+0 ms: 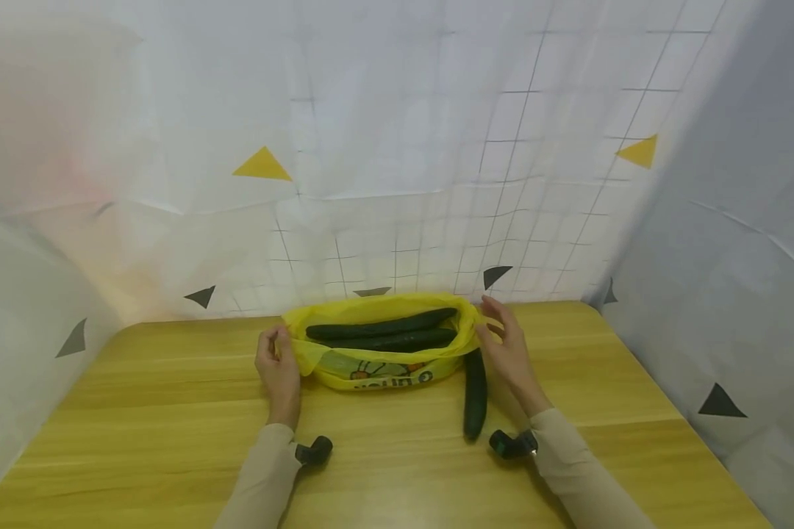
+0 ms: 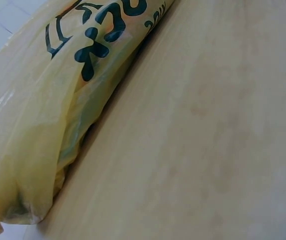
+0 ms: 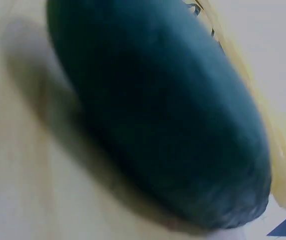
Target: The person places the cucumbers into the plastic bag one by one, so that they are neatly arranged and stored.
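A yellow plastic bag [image 1: 370, 371] with dark print lies on its long side at the table's far edge, its mouth open upward. Inside it are two dark green cucumbers [image 1: 384, 328], one behind the other. My left hand [image 1: 281, 371] holds the left end of the bag's rim with bent fingers. At the right end, the thumb and fingers of my right hand [image 1: 508, 353] pinch the rim. Another cucumber [image 1: 475, 397] lies on the table outside the bag, just left of my right wrist; it fills much of the right wrist view. Printed plastic [image 2: 32, 125] shows in the left wrist view.
The wooden table [image 1: 139, 411] has light yellow grain and rounded far corners. White sheeting [image 1: 384, 147] with grid lines and triangular marks stands behind it, and more sheeting rises at both sides. A dark camera [image 1: 314, 452] sits on the left wrist, another [image 1: 512, 444] on the right.
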`<state>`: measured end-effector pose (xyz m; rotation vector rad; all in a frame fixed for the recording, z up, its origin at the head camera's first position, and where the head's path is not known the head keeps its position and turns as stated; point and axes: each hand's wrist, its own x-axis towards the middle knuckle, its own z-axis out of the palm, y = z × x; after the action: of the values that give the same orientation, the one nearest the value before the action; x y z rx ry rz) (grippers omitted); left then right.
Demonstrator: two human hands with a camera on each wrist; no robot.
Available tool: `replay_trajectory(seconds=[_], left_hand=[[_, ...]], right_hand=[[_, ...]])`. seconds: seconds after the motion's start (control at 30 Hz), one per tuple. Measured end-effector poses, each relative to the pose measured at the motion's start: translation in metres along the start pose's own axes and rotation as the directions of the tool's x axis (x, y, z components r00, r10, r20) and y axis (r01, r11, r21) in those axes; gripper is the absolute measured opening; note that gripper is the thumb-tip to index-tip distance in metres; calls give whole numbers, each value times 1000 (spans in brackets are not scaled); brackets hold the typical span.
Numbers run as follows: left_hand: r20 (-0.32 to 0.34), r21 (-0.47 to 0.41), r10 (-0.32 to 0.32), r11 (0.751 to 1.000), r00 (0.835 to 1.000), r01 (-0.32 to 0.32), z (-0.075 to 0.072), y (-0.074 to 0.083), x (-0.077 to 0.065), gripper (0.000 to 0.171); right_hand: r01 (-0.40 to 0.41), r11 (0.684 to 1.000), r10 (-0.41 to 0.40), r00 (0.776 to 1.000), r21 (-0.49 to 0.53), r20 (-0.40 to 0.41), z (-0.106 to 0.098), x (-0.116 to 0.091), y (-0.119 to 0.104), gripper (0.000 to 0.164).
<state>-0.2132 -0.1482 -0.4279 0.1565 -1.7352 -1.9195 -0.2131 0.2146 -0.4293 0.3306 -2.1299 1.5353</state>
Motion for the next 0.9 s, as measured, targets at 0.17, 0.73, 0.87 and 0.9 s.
replay_trajectory(seconds=[0.17,0.73,0.87,0.9], left_hand=[[-2,-1,6,1000,1000,-6,1,2,0,32],[13,35,-39,999,999,39,0,2,-2,33],[11,33,-40,999,999,39,0,4,-3,34],[10,32,-39,999,999,38,0,4,-3,34]], right_hand=[[-88,996,88,996,-12,30,-5,-4,9,50],[-209,970,229,957,-121,178,-14,-23,22,57],[-214,964,243,950,-155,198,-16,-28,26,57],[-211,964,243,947,-165,210,-16,-28,26,58]])
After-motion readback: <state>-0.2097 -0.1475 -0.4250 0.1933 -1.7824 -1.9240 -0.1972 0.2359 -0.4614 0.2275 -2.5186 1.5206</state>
